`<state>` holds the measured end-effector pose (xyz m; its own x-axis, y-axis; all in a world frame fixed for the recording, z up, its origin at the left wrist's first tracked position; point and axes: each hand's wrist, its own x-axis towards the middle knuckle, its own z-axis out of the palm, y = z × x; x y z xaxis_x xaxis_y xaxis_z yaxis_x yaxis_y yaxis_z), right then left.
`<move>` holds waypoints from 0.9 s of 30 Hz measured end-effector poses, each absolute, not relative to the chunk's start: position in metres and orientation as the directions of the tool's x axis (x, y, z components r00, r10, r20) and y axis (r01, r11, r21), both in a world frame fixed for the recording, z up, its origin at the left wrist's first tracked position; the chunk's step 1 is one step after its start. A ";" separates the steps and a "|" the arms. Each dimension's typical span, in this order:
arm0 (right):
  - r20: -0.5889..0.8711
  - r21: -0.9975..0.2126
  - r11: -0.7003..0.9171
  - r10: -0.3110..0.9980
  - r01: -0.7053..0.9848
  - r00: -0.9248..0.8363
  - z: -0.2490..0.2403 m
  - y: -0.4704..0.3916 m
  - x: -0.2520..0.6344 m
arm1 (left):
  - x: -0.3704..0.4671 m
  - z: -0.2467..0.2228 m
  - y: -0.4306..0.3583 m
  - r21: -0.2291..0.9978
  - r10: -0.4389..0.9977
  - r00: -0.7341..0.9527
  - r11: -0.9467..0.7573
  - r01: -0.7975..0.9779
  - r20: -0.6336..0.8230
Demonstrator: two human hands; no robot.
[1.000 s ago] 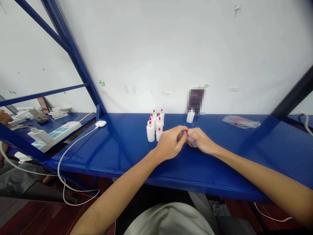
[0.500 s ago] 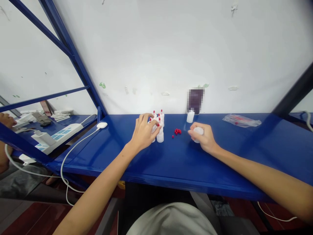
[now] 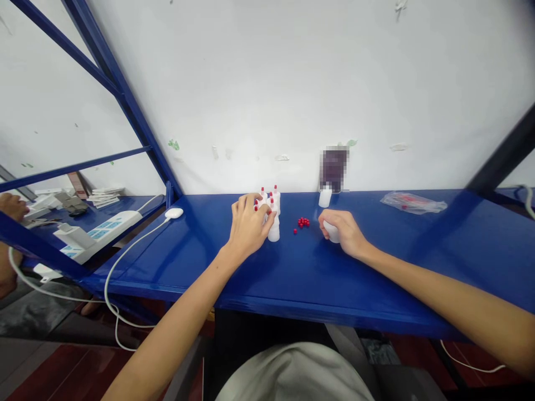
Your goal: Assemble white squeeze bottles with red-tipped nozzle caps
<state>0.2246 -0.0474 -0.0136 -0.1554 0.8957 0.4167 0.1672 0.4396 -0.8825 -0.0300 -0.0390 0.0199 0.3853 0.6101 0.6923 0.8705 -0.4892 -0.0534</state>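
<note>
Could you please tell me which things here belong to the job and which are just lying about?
Likely the job's:
held bottle in the right hand
red-capped bottles at the left hand
loose red pieces
probably the rear bottle and plastic bag

Seemingly just lying about:
power strip
white corded device

Blue flat tabletop (image 3: 292,278), centre: smooth, glossy, looks painted. White cylindrical plastic bottles (image 3: 274,230), centre: smooth, low sheen. Small red plastic pieces (image 3: 301,223), centre: shiny. Clear plastic bag (image 3: 422,205), right: thin, crinkled, glossy. Grey cloth garment (image 3: 296,373), bottom: matt.
</note>
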 end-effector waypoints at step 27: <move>0.386 -0.858 0.466 0.864 0.218 -0.324 -0.007 -0.049 0.226 | 0.050 0.001 -0.061 0.247 0.730 0.518 -0.656 0.713 0.445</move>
<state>0.2261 -0.0489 -0.0073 -0.3238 0.8636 0.3865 0.2183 0.4657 -0.8576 0.0496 -0.0611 0.0011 0.5184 0.7304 0.4448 0.7130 -0.6563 0.2468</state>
